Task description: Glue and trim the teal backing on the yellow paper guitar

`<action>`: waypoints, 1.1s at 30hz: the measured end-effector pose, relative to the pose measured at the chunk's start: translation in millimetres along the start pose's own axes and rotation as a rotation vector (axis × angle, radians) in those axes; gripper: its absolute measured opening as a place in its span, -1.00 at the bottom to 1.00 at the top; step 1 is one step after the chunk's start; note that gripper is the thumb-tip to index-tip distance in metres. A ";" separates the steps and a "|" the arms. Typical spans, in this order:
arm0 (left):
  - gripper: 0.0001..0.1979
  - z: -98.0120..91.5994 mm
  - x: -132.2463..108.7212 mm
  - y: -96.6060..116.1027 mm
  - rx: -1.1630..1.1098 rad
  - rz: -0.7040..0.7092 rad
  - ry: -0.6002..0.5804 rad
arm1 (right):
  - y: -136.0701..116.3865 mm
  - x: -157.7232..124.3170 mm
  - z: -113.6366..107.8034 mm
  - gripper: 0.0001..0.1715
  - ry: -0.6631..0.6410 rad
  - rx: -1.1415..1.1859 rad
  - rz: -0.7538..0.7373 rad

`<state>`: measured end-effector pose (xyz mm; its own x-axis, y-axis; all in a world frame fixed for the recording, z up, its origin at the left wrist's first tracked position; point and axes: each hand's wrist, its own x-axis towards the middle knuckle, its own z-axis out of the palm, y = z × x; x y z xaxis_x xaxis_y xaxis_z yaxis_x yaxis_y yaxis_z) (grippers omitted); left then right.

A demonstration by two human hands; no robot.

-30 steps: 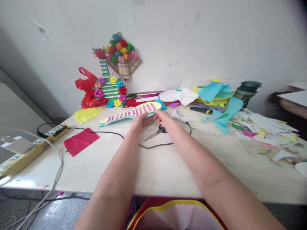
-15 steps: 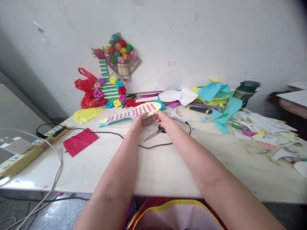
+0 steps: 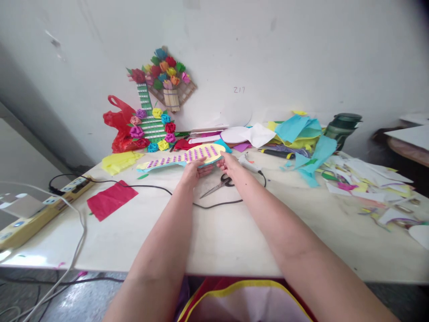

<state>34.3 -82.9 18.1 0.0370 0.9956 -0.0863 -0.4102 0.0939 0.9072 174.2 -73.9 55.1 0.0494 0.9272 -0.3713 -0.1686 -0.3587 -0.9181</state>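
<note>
Near the right hand (image 3: 229, 164) lie scissors (image 3: 218, 185) and a cord (image 3: 217, 205).

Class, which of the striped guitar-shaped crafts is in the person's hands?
The yellow craft with purple stripes; the green craft, white-striped, stands farther back.

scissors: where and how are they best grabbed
Probably by the dark handles, from the right: the scissors lie on the table with their blades pointing left and nearward, away from that side. The right arm crowds the handles, so it should likely shift first.
</note>
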 end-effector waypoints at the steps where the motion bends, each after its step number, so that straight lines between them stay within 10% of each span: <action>1: -0.58 -0.2 -0.2 0.1 0.006 0.000 -0.006 | -0.1 0.2 -0.9 -0.59 -0.001 -0.007 0.001; 21: -0.59 -1.8 -3.3 3.8 0.067 -0.009 0.004 | 3.4 0.8 -3.3 -0.77 -0.016 -0.114 -0.051; 28: -0.61 -2.3 -4.7 6.1 0.046 -0.010 0.045 | -1.1 9.8 -18.7 -0.30 -0.166 -0.116 0.088; 33: -0.63 -1.7 -4.8 7.4 0.055 -0.019 0.077 | -2.5 7.9 -18.7 -0.40 -0.114 -0.074 0.025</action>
<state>29.5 -87.0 24.5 -0.0272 0.9908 -0.1329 -0.3590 0.1144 0.9263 193.4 -67.7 51.8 -0.0672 0.9226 -0.3800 -0.0954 -0.3850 -0.9180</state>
